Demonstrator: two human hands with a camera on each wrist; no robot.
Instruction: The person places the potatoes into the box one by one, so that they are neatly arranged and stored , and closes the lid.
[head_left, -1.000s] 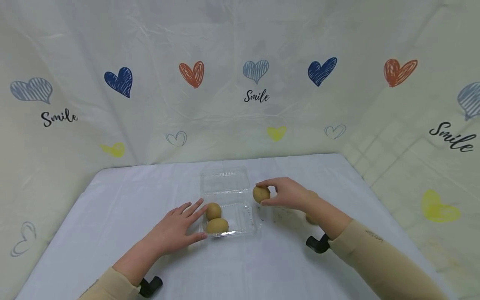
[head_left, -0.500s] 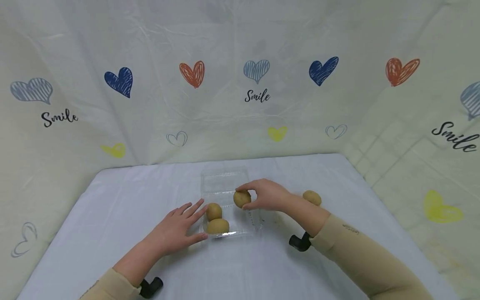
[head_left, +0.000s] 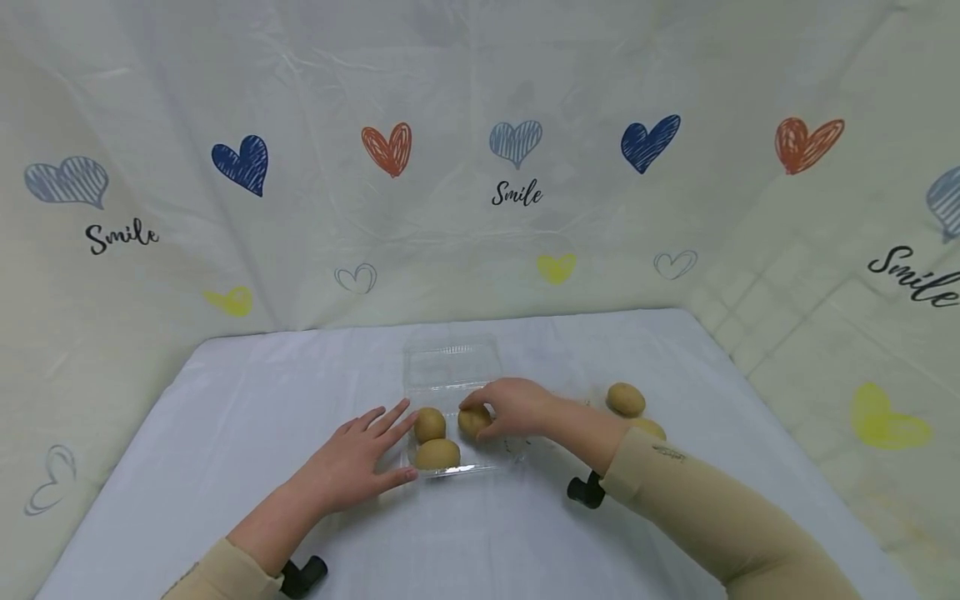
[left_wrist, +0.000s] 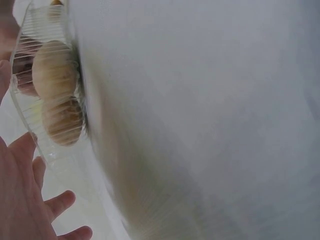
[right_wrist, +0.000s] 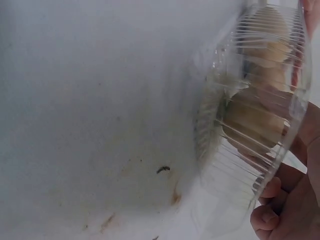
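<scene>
A clear plastic clamshell container (head_left: 480,469) stands on the table with its lid (head_left: 452,364) folded back. Two potatoes sit along its left side, a back one (head_left: 430,424) and a front one (head_left: 438,455). Between thumb and fingers my right hand (head_left: 522,407) grips a third potato (head_left: 472,423), low inside the container's right half. In the right wrist view this held potato (right_wrist: 252,120) shows through the ribbed wall. My left hand (head_left: 351,465) is spread at the container's left side, fingertips right at the rim.
Two more potatoes lie right of the container, a farther one (head_left: 626,400) and a nearer one (head_left: 649,428) partly hidden by the right sleeve. Dark crumbs (right_wrist: 163,170) and brown smears mark the white tablecloth (head_left: 480,542). A heart-printed curtain (head_left: 450,217) rises behind the table.
My right hand has carried its potato leftward from beside the container and lowered it inside. Both potatoes on the right have come into view. The left hand has stayed in place.
</scene>
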